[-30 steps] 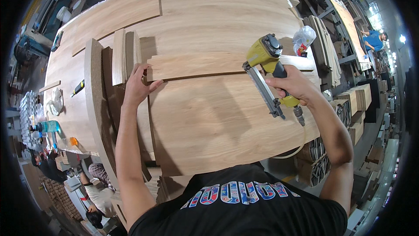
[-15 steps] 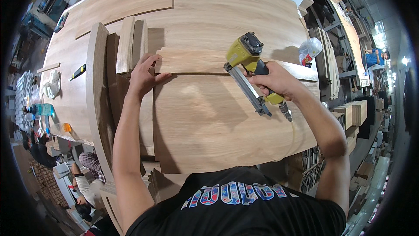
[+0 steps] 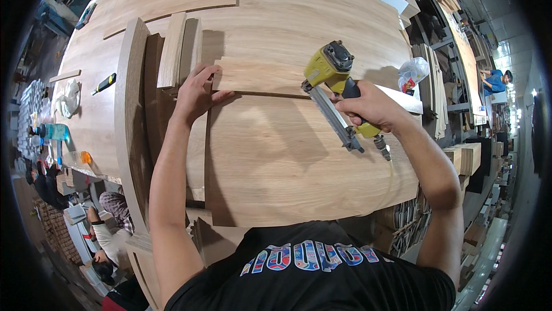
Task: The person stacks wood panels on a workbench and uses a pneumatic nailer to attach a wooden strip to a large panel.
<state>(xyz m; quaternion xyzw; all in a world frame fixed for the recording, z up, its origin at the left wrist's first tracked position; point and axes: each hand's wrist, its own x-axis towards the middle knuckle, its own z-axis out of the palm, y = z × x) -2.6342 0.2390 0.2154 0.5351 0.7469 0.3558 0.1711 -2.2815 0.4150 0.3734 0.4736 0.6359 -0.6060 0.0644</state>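
A yellow and black pneumatic nail gun (image 3: pixel 333 69) is in my right hand (image 3: pixel 374 107), its fingers wrapped round the handle. The gun's nose points at the seam between a narrow wooden board (image 3: pixel 259 75) and a wide wood panel (image 3: pixel 310 161); contact there is hard to make out. An air hose fitting (image 3: pixel 382 147) hangs from the handle's lower end. My left hand (image 3: pixel 198 95) grips the narrow board's left end, thumb along the seam and fingers bent round the corner. The wide panel lies in front of my body.
Stacked thick boards (image 3: pixel 132 109) stand left of my left forearm. Beyond them lie a utility knife (image 3: pixel 104 84) and a teal bottle (image 3: pixel 56 132). A plastic bag (image 3: pixel 413 70) sits at the right. Co-workers are at the lower left and far right (image 3: pixel 493 82).
The view has shifted slightly, so most things appear a little further right. Both hands keep their holds, and the nail gun stays at the same place along the seam.
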